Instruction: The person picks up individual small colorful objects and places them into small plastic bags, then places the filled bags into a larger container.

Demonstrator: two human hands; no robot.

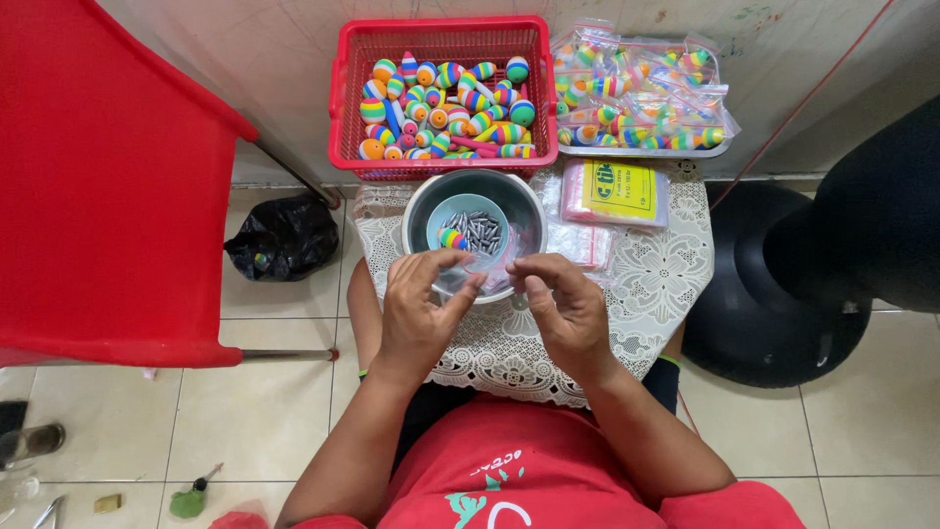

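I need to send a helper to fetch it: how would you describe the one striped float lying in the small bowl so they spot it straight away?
Start at the red basket of striped floats by the wall; just in front stands a metal bowl. Inside it sits a small pale blue bowl of grey metal weights. The float lies at that bowl's left edge, the only rainbow-striped piece among the grey ones.

The left hand (421, 309) and right hand (563, 309) partly hide a clear bag (480, 269).

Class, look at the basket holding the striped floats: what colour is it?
Red. The basket shows best in the head view, its only view.
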